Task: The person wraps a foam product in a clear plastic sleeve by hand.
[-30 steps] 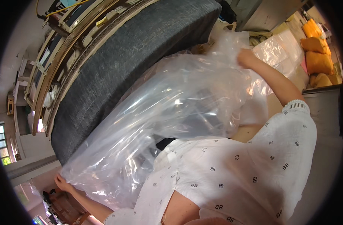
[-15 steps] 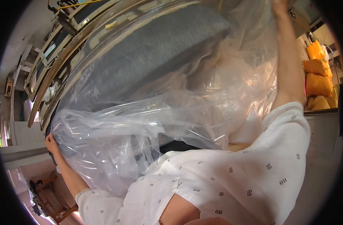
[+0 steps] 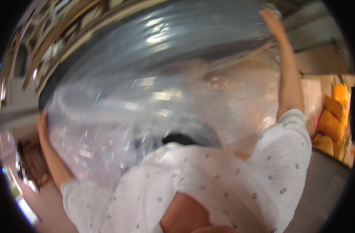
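The left hand (image 3: 42, 121) pinched one edge of the clear plastic sheet (image 3: 146, 93), which lay over the dark padded block (image 3: 55, 82) toward the right hand (image 3: 272, 22) at upper right (blur hid whether those fingers were closed); even tension seemed likeliest to limit creases.

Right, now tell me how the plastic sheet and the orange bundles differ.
The plastic sheet is clear and shiny, while the orange bundles are opaque and duller. The sheet is spread wide between the left hand and the right hand; the bundles sit piled at the picture's right. The sheet fills much of the view; the bundles take up a small part. Neither looks smooth and flat.
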The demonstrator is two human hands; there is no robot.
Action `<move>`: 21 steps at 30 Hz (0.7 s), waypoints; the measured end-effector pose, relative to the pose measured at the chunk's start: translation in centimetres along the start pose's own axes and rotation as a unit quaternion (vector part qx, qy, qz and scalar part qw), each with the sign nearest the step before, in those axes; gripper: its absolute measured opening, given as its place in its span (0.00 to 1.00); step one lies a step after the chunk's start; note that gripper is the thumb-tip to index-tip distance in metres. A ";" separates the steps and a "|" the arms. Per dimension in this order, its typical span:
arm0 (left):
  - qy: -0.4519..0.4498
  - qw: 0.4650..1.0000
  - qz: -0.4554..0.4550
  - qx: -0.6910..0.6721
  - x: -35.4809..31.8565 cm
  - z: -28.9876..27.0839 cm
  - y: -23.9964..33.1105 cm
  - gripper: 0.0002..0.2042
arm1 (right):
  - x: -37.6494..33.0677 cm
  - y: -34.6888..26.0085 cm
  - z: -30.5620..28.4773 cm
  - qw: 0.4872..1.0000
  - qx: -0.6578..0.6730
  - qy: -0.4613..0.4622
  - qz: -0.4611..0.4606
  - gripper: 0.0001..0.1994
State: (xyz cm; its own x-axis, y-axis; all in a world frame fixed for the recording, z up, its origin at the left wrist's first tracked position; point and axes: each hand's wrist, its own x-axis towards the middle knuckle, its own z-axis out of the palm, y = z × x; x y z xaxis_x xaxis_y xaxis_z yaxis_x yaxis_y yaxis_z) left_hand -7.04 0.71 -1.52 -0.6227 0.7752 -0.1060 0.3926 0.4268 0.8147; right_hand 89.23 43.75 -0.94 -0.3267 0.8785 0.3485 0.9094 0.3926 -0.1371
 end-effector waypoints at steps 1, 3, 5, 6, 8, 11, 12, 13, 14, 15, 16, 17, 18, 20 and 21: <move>0.025 0.999 -0.024 0.040 1.3 -0.5 0.4 0.15 | 1.4 2.9 0.7 0.913 0.354 -0.089 0.184 0.27; 0.207 0.950 0.073 0.224 1.7 1.2 0.6 0.18 | 3.4 0.6 1.1 0.939 0.039 -0.109 0.323 0.25; 0.367 0.884 0.051 0.286 0.9 1.7 0.2 0.21 | 2.7 -7.4 -0.5 0.977 -0.112 -0.004 0.179 0.25; 0.367 0.884 0.047 0.285 1.4 1.0 0.1 0.21 | 1.7 -10.9 -2.1 0.957 -0.264 0.118 0.041 0.26; 0.428 0.871 -0.006 0.239 3.6 0.3 0.1 0.20 | 0.0 -13.3 -5.4 0.994 0.060 0.094 0.007 0.24; 0.481 0.852 -0.032 0.204 1.2 -3.6 -1.5 0.21 | -7.4 -27.0 -7.6 0.712 0.597 -0.355 0.101 0.20; 0.478 0.855 -0.030 0.198 1.9 -3.1 -1.7 0.21 | -10.6 -29.4 -8.2 0.711 0.546 -0.437 0.071 0.20; 0.487 0.857 -0.017 0.167 2.7 -2.4 -1.6 0.21 | -13.9 -31.3 -8.2 0.657 0.549 -0.516 0.029 0.20; 0.496 0.857 -0.005 0.142 2.8 -2.1 -1.6 0.21 | -16.6 -35.2 -8.7 0.565 0.572 -0.589 0.073 0.23; 0.491 0.861 0.005 0.132 3.3 -1.4 -1.2 0.21 | -20.6 -37.2 -6.5 0.545 0.610 -0.574 0.038 0.31; 0.491 0.857 0.011 0.158 3.5 -1.1 -1.1 0.21 | -22.9 -39.9 -5.7 0.646 0.536 -0.542 -0.033 0.36; 0.494 0.849 0.018 0.185 3.6 -1.4 -0.9 0.21 | -24.4 -42.5 -3.9 0.730 0.503 -0.451 -0.099 0.38; 0.492 0.849 0.010 0.195 3.5 -0.7 -0.5 0.21 | -25.0 -44.6 -1.9 0.724 0.535 -0.432 -0.049 0.39; 0.488 0.854 0.009 0.183 2.3 0.5 -0.2 0.19 | -23.5 -46.6 -0.5 0.584 0.693 -0.415 0.081 0.24; 0.480 0.862 0.018 0.164 1.8 1.0 0.2 0.19 | -22.2 -46.8 -0.1 0.521 0.734 -0.414 0.133 0.19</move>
State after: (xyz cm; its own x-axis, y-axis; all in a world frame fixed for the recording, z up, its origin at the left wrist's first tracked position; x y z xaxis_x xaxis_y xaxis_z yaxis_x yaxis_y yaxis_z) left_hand -7.35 2.64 -2.11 -0.8173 0.1152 0.5646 0.4954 0.6409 0.5864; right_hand 53.97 5.88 -2.19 -0.7922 0.5317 -0.2997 -0.0282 -0.5224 -0.8522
